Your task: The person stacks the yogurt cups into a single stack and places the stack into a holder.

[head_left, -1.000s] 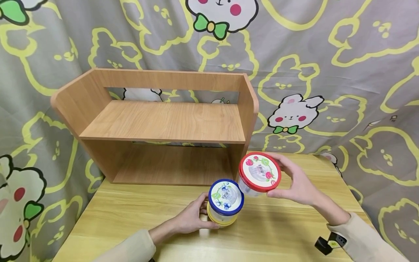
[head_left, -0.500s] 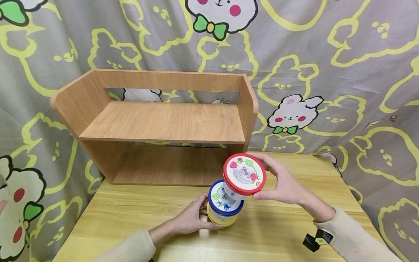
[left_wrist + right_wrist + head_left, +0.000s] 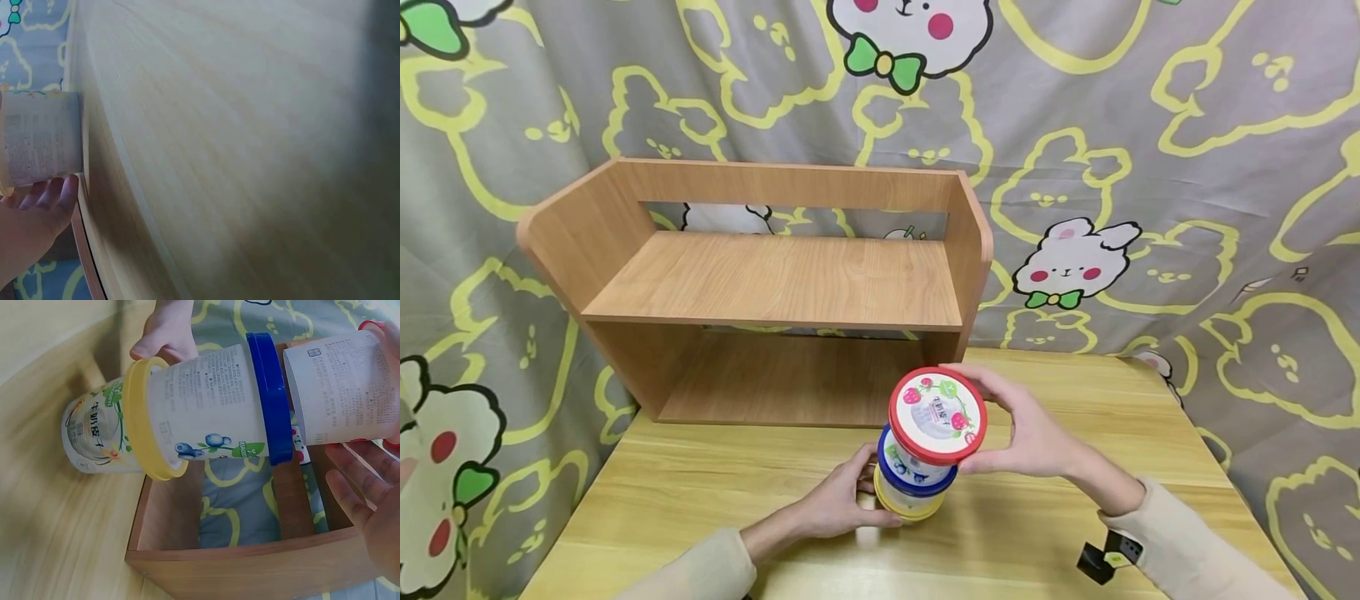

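Three printed paper tubs with coloured lids form a column in front of the shelf. The lowest, a yellow-lidded tub (image 3: 103,428), stands on the table; my left hand (image 3: 835,502) curls around it. On top of it sits a blue-lidded tub (image 3: 206,406) with blueberries printed on its side. My right hand (image 3: 1030,433) grips a red-lidded tub (image 3: 937,414) near its lid, directly over the blue lid. In the right wrist view its base is tilted very close to the blue lid; whether they touch, I cannot tell.
A two-tier wooden shelf (image 3: 771,275) stands behind the tubs on the wooden table (image 3: 715,467). Its lower right front corner is near the column. A patterned grey curtain (image 3: 1075,100) hangs behind and to the sides.
My right hand has carried the red-lidded tub leftward, from beside the blue-lidded tub to over it, and then lower. The left hand has stayed in place at the lowest tub.
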### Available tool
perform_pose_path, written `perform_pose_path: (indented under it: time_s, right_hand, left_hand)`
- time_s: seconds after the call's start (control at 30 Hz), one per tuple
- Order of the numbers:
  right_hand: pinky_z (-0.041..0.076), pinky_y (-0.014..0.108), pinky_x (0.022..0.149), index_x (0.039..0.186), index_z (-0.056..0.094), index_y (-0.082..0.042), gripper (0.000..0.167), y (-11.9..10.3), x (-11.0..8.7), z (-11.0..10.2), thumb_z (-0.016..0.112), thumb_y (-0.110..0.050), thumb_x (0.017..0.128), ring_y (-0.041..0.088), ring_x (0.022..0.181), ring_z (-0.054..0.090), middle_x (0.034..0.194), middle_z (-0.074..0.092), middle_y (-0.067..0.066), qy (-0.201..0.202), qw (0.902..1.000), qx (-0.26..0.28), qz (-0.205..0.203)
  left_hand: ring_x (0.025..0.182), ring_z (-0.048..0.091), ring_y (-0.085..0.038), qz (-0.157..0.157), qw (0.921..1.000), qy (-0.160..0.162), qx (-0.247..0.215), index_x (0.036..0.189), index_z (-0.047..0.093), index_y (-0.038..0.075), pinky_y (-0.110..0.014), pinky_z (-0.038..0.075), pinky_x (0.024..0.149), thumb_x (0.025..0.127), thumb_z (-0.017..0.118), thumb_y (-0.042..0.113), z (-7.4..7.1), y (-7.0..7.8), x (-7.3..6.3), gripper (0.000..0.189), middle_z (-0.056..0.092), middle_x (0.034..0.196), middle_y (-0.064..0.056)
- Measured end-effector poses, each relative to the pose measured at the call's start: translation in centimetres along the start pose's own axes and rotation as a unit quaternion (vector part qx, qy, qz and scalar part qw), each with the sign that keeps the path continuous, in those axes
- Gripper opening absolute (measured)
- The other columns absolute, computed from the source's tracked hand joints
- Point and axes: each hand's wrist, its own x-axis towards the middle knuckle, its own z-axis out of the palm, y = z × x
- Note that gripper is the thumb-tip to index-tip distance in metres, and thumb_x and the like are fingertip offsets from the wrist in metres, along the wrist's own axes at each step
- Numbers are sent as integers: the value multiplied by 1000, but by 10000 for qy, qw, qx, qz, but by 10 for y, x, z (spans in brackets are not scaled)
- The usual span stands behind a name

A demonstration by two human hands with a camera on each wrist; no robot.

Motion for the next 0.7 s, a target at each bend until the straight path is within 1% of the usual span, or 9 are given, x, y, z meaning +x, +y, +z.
perform_pose_path:
  time_s: [0.17, 0.27, 0.53, 0.7]
  right_hand:
    - [56, 38, 110, 160, 42, -20, 106, -1, 2, 4, 97, -16, 70, 11, 135, 59, 153, 60, 2, -89, 9999, -13, 112]
    - [56, 40, 109, 160, 42, -19, 105, 1, 2, 7, 97, -17, 70, 12, 134, 60, 152, 60, 3, -133, 9999, -57, 81]
    - [57, 40, 107, 159, 42, -19, 98, 10, 1, 11, 93, -19, 75, 11, 131, 61, 149, 62, 4, -171, 9998, 20, 28]
    - [57, 39, 108, 159, 41, -19, 98, 11, 3, 13, 92, -18, 76, 12, 131, 61, 149, 62, 4, -208, 9998, 73, 7]
  left_hand:
    - [120, 69, -12, 4, 10000, -18, -18, 152, 40, 15, -23, 57, 104, 85, 90, 20, 0, 0, 0, 84, 62, 143, -9]
    - [120, 69, -11, 10, 10000, -18, -35, 152, 40, 16, -23, 57, 104, 85, 90, 20, 0, 0, 0, 85, 62, 143, -9]
    - [120, 68, -9, -18, 10000, -1, -49, 153, 39, 17, -22, 57, 104, 85, 90, 21, 1, 1, 1, 85, 62, 143, -8]
    - [118, 68, -8, -23, 10000, 45, 13, 153, 39, 17, -22, 57, 103, 84, 91, 22, 0, 1, 1, 86, 61, 143, -8]
